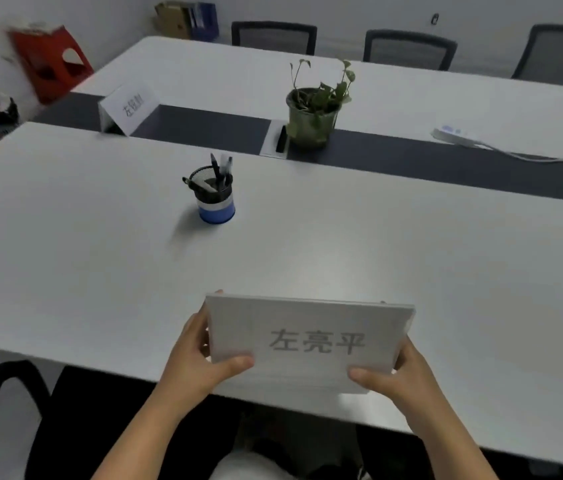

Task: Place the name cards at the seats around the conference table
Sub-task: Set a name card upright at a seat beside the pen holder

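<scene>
Name card (309,341), printed face up, held over the near edge of the conference table (100,254) with left hand (204,358) and right hand (394,372) clamped on its lower corners: best stood upright squarely at this seat, matching the placed card (127,109) at the table's end.

Head view, sole camera: worn on your head, wide-angle, facing forward and down across the conference table (100,271). Nearest: your left hand (200,358) and right hand (401,372) at the near edge. Farthest: chairs (273,38) along the wall.
</scene>
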